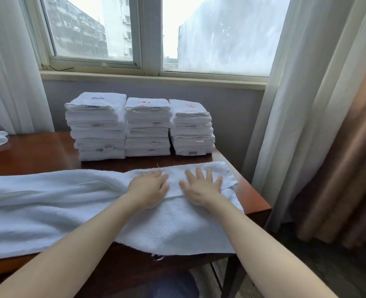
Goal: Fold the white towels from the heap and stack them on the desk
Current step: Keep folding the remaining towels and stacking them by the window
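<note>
**A:** The white towel (59, 203) lies along the near edge of the desk (27, 155), its long axis running left to right, with a layer folded over at the right end.

**B:** On that fold the left hand (148, 188) presses with relaxed fingers, and the right hand (201, 188) lies flat, fingers spread.

**A:** Any labels?

**B:** The folded stacks (147, 127) behind show a blue logo, then two red marks. The tags are unreadable.

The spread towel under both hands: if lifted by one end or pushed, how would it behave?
The spread towel would probably hang floppy: it wrinkles and droops over the desk edge. Pushed, its thick pile likely bunches rather than slides; the left hand and right hand press flat on it, perhaps to hold the fold.
</note>
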A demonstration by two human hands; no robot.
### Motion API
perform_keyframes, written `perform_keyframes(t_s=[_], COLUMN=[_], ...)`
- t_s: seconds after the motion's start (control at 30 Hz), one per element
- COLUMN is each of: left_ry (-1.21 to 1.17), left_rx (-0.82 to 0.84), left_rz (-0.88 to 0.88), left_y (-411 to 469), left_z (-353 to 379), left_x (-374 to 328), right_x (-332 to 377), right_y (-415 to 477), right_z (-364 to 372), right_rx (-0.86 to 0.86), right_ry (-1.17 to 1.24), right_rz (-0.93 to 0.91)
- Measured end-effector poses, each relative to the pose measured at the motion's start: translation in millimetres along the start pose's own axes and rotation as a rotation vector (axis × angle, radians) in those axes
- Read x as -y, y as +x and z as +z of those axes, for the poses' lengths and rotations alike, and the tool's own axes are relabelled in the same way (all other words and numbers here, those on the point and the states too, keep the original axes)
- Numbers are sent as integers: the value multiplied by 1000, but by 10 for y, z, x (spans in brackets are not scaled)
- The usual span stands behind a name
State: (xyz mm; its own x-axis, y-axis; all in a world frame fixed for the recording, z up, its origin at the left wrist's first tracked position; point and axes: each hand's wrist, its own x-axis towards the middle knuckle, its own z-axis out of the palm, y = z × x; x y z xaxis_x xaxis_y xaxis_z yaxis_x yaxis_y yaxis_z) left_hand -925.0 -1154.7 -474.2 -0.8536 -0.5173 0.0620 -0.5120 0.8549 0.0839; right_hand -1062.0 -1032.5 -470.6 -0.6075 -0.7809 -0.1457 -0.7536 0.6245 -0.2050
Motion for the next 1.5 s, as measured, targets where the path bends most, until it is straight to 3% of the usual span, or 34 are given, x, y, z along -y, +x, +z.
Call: perform_keyframes(t_s=[0.13, 0.57, 0.67, 0.77, 0.87, 0.97, 1.2, 1.5], left_ry=[9, -25, -107, -261, -311, -317, -287, -242], left_rx=[-54, -225, -279, -346, -466, -549, -594, -609], left_rz=[-5, -74, -37, 24, 43, -10, -244, -491], left_y=[237, 744, 715, 579, 393, 145, -627, -1451], left_z=[99, 231, 188, 86, -80, -211, -405, -454], left_x=[-122, -446, -436, -361, -157, 174, 1125, 2094], right_x=[-202, -670, -666, -573, -276, 204, 1410, 2717], right_y=[222, 760, 745, 660, 560, 446, 271, 256], right_z=[39, -87, -101, -141, -213, -241, -94, 122], right_rx=[-109, -166, -184, -305, -405, -384, -274, -131], right_ry=[-4, 11, 29, 110, 306, 434, 455, 435], right_rz=[-9, -74, -91, -137, -250, -390, -635, -791])
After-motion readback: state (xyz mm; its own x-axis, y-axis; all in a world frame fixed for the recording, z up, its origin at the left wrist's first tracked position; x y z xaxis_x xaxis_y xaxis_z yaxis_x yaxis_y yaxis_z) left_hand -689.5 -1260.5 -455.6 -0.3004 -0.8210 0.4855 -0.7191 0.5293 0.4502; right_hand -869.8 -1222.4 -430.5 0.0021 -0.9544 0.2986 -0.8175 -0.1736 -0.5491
